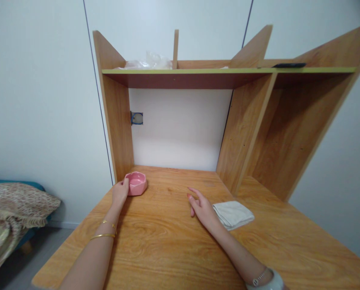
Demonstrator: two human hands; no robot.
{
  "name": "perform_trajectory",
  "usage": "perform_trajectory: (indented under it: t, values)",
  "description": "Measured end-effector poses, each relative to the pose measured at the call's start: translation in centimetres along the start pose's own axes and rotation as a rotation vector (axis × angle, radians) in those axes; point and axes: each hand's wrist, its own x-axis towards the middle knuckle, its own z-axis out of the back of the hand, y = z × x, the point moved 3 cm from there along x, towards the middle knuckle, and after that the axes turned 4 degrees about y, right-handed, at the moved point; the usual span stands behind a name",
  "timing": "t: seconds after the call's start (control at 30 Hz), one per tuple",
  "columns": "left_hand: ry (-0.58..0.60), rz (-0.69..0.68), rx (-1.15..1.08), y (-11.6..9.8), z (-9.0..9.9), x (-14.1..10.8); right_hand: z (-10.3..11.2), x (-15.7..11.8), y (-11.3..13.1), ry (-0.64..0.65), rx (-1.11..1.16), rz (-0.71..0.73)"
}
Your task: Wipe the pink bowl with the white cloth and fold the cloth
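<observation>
plastic [155, 61] (bag, perhaps) above pink bowl [140, 189]

Bowl [138, 189] on desk [161, 237], back left; left hand [121, 191] at its left side. Right hand [202, 208] between bowl and cloth [234, 214]. Plastic bag [155, 61] on shelf [204, 79] above. Blanket [17, 201] left of desk.

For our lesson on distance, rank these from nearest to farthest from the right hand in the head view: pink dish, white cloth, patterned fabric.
1. White cloth: just right of the right hand.
2. Pink dish: leftward, held by the left hand.
3. Patterned fabric: far left.
</observation>
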Motion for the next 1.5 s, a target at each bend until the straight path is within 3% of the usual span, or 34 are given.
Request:
perform_trajectory:
  t: [0.27,0.4,0.43,0.47,0.53,0.63,0.77,0.9,0.97,1.2,1.5]
  values:
    - [-0.02,0.01,0.017,0.3,-0.1,0.2,-0.1,0.1,-0.4,0.003,0.003,0.008]
    - [-0.165,-0.011,0.035,-0.6,0.0,-0.6,-0.1,0.1,-0.5,0.002,-0.109,0.012]
    - [-0.225,-0.038,0.045,-1.0,0.0,-1.0,0.0,0.1,-0.5,-0.01,-0.177,0.015]
    - [-0.318,-0.128,0.062,-1.7,0.0,-1.5,0.1,0.1,-0.4,-0.029,-0.26,0.023]
    - [-0.384,-0.342,0.089,-3.2,-0.5,-2.7,0.3,0.1,0.0,-0.083,-0.448,0.061]
    - [-0.281,-0.559,0.107,-5.0,-2.1,-4.7,0.7,0.0,0.4,-0.146,-0.727,0.096]
    - [0.172,-0.846,0.137,-6.3,-5.3,-7.6,1.7,-0.1,0.3,-0.17,-1.013,-0.026]
    - [0.409,-0.851,0.164,-6.0,-7.1,-9.1,3.0,-0.1,0.1,-0.208,-1.139,-0.119]
    - [0.436,-0.843,0.17,-5.9,-7.3,-9.2,3.6,-0.1,-0.1,-0.199,-1.181,-0.159]
    - [0.372,-0.828,0.11,-6.0,-6.4,-8.5,4.4,-0.4,-1.0,-0.103,-1.153,-0.313]
    - [0.37,-0.815,0.112,-5.9,-6.6,-8.4,2.8,-0.3,-0.8,-0.031,-1.148,-0.162]
